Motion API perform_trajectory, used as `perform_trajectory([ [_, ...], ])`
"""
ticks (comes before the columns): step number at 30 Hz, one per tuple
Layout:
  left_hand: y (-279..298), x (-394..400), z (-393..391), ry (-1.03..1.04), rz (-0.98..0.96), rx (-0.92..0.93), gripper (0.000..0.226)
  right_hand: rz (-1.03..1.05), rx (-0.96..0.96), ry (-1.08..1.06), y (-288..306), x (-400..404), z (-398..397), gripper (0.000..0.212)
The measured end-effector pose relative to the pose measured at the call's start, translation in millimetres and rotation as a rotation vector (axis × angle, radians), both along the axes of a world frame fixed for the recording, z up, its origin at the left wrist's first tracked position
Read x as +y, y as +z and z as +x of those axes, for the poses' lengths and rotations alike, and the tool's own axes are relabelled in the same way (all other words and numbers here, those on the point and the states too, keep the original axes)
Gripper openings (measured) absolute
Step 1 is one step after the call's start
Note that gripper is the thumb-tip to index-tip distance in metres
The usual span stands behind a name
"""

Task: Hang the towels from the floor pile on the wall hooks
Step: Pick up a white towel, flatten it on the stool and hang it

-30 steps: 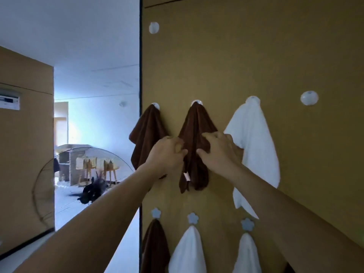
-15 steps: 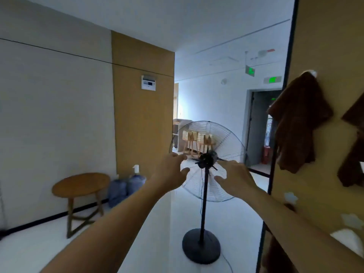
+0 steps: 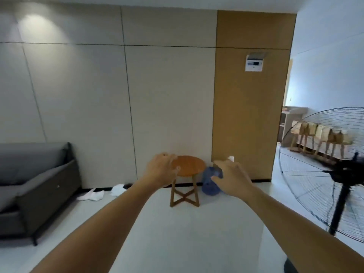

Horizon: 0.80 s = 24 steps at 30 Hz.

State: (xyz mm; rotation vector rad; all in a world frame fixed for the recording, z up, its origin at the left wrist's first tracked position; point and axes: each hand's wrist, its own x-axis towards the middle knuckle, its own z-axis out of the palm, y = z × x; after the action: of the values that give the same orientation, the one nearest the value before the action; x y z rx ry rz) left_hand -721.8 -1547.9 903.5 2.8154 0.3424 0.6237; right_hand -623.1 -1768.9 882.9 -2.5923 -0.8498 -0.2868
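White towels (image 3: pixel 96 194) lie on the floor (image 3: pixel 197 243) by the sofa (image 3: pixel 35 184), well apart from both empty, loosely open grips: left hand (image 3: pixel 161 170), right hand (image 3: pixel 230 180).

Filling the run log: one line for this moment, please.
phase: heading for towels | left hand: empty | right hand: empty | white towels: on floor by sofa | hooks: out of view

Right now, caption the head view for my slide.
Empty hands, left hand and right hand, face white towels on the floor by the sofa.
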Motion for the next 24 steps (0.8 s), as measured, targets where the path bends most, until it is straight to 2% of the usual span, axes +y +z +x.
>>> perform_trajectory([
  [3, 2, 41, 20, 0.095, -0.002, -0.003, 0.045, -0.048, -0.009, 0.082, 4, 49, 28, 0.052],
  [5, 3, 66, 31, 0.145, -0.002, -0.003, 0.046, -0.056, -0.023, 0.137, 3, 80, 52, 0.059],
  [16, -35, 196, 62, 0.378, -0.042, 0.085, 0.046, -0.129, 0.039, 0.368, -26, 245, 127, 0.062],
  [24, -66, 328, 112, 0.407, -0.045, 0.131, 0.046, -0.150, 0.071, 0.397, -50, 378, 182, 0.060],
])
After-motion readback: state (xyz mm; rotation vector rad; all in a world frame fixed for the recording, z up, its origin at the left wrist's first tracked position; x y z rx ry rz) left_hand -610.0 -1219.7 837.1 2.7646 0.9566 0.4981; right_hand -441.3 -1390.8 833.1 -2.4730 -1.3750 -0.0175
